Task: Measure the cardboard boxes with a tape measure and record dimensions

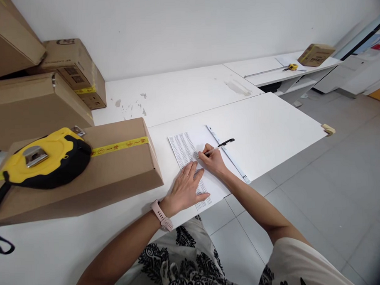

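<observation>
My right hand (212, 160) grips a pen (225, 143) with a black clip end, its tip down at a sheet of paper (220, 172). Columns of small printed or written characters run along the paper's left side. Flat on that sheet rests my left hand (187, 186), fingers stretched out and holding nothing, just left of the right hand. A pale pink band circles the left wrist. Under the paper's right side shows a strip with a light blue edge (244, 174). The pen's tip is hidden by my fingers.
To the left, a yellow and black tape measure (50, 157) lies on a taped cardboard box (122, 161). More boxes (73, 74) are stacked behind. On the far right counter are another tape measure (292, 67) and a small box (316, 55). A tape roll (328, 129) sits at the table's right corner.
</observation>
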`<move>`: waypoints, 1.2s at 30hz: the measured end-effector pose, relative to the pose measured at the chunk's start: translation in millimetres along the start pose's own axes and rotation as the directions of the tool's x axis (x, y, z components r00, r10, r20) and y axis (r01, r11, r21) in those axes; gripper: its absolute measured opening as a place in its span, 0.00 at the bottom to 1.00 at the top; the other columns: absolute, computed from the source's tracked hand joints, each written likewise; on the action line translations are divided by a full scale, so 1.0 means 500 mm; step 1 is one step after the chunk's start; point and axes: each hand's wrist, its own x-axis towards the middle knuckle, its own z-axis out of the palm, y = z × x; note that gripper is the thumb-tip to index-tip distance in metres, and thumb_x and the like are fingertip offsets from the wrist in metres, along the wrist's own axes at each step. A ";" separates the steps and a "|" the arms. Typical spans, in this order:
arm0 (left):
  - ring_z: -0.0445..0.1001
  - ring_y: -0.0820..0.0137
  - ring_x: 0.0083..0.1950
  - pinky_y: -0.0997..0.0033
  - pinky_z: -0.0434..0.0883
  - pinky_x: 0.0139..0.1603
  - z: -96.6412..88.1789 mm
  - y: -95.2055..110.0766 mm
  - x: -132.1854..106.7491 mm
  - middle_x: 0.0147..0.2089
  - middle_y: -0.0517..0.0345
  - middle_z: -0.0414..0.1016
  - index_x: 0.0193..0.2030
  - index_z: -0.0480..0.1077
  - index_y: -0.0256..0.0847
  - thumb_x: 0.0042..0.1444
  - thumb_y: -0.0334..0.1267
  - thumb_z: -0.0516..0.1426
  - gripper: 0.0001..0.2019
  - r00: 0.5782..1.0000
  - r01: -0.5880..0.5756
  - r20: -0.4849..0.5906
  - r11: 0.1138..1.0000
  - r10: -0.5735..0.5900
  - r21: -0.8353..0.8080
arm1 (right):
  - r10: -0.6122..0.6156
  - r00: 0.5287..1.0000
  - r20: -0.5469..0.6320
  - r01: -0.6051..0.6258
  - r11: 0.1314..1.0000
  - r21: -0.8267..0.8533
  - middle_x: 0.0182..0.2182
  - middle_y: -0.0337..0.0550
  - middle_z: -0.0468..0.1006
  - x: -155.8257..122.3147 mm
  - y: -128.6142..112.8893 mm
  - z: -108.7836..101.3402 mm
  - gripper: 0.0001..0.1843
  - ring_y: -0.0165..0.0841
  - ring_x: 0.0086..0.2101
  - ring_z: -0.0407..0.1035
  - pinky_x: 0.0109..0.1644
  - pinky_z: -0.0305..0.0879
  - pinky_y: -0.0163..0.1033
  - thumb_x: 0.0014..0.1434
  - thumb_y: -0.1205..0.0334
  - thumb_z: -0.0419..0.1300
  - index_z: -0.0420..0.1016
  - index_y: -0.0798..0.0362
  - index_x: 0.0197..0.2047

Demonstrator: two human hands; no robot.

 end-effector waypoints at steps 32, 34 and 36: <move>0.49 0.44 0.76 0.46 0.54 0.73 0.005 -0.003 -0.001 0.75 0.28 0.52 0.69 0.59 0.30 0.60 0.61 0.57 0.40 1.000 -0.012 -0.021 1.000 0.011 -0.021 | 0.010 1.000 -0.028 -0.009 1.000 0.017 0.20 0.31 0.58 0.003 0.002 -0.002 0.14 0.27 0.24 0.52 0.28 0.49 0.37 0.53 0.63 0.60 0.57 0.49 0.22; 0.50 0.44 0.77 0.46 0.55 0.73 0.005 -0.003 -0.001 0.75 0.30 0.52 0.68 0.59 0.31 0.61 0.61 0.57 0.40 1.000 -0.010 -0.025 1.000 0.010 -0.017 | 0.006 1.000 -0.028 -0.006 1.000 0.024 0.20 0.31 0.58 0.003 0.002 -0.003 0.14 0.27 0.24 0.52 0.28 0.49 0.37 0.53 0.63 0.60 0.57 0.49 0.22; 0.50 0.45 0.77 0.46 0.55 0.73 0.005 -0.002 -0.001 0.75 0.31 0.53 0.68 0.60 0.32 0.61 0.61 0.56 0.39 1.000 -0.006 -0.029 1.000 0.006 -0.010 | 0.008 1.000 -0.030 -0.007 1.000 0.027 0.20 0.31 0.57 0.003 0.001 -0.004 0.14 0.27 0.23 0.51 0.28 0.48 0.37 0.53 0.63 0.59 0.57 0.49 0.22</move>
